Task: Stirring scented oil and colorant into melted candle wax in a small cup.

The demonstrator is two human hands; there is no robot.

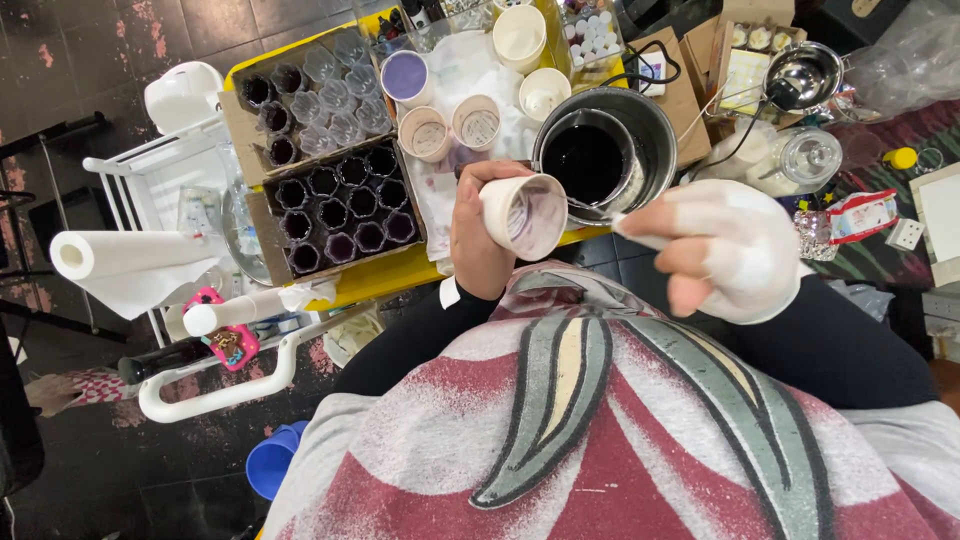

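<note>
Left hand wraps a small paper cup, tilted, mouth toward the camera, just in front of the metal pot of dark liquid. Right hand pinches a white tissue beside the rim. Cup looks light and crushable; hold mid-wall, gently.

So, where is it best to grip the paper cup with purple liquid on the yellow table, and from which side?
Grip the purple-filled cup around its side wall, below the rim, coming from its left: it stands upright and full, and other cups crowd its lower right.
</note>
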